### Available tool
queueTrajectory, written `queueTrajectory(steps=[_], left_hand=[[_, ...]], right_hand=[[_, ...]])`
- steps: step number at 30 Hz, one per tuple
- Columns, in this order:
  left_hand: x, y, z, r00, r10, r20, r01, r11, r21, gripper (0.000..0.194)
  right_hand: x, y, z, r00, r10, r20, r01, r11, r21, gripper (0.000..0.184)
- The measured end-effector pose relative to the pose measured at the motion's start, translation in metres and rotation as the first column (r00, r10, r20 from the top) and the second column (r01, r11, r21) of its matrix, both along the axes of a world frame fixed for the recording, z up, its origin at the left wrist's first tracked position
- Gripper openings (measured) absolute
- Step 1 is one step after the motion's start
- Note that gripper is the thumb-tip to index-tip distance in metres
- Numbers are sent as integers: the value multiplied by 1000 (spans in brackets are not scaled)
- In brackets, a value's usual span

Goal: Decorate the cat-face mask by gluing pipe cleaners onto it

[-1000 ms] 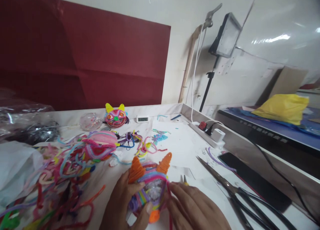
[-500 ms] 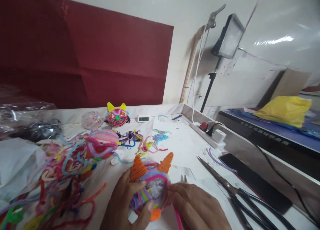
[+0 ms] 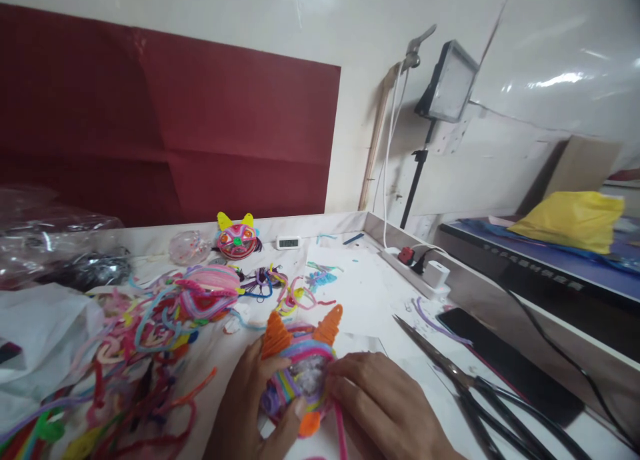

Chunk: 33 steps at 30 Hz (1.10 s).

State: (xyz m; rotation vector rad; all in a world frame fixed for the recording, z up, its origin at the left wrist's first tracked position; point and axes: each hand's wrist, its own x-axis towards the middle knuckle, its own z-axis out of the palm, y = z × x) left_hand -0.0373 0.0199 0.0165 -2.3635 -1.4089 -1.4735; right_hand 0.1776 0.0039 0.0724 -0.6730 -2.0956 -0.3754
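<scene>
A round animal head made of colourful pipe cleaners (image 3: 306, 348), with two orange ears and an orange piece at the bottom, is at the lower middle. Clear, shiny material shows in its centre. My left hand (image 3: 250, 403) wraps round its left side, thumb across the front. On the right edge, my right hand (image 3: 387, 400) has its fingers pinched together at a pink pipe cleaner (image 3: 341, 430), whose loose end hangs down below. The fingertips partly hide where the strand meets the head.
Black-handled scissors (image 3: 465, 383) and a dark phone (image 3: 510, 363) lie at right, near a power strip (image 3: 417, 273). Loose pipe cleaners (image 3: 145, 373) pile at left. Behind stand a finished yellow-eared head (image 3: 237, 239), a pink striped piece (image 3: 210, 290) and a small digital clock (image 3: 289, 243).
My right fingers have shifted slightly left and inward over the head's edge. The pink strand hangs more upright. The view has tilted up a little.
</scene>
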Motion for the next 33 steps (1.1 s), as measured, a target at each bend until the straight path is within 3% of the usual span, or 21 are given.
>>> queueTrajectory(steps=[3,7,12,14,16,20,25,29,33], left_hand=[[-3,0,7,997,-50,-51,49,999,-15,27],[1,-1,8,999,-16,35,17,999,-34,22],[5,0,-2,995,-11,102,16,999,-50,24],[5,1,-5,991,24,134,-15,997,-71,26],[5,0,-5,983,36,181,-17,994,-104,27],[8,-3,1,955,22,296,33,983,-180,37],[6,-2,9,943,11,333,86,957,-278,63],[-2,1,9,943,-51,330,160,936,-313,66],[-12,6,10,960,-50,276,151,922,-358,61]], right_hand=[[1,-1,0,1000,3,7,-3,1000,-6,18],[4,-1,2,1000,13,-11,-14,1000,-28,19],[8,-3,6,981,69,-182,-101,980,-173,21],[11,-3,6,967,20,-254,-89,961,-261,24],[14,-1,5,946,-103,-308,-34,911,-410,23],[19,9,-1,893,-334,-302,13,689,-725,20],[15,23,-8,889,-320,-328,-151,472,-868,24],[10,27,-9,880,-279,-383,-257,399,-880,23],[7,29,-12,886,-253,-389,-266,411,-872,22]])
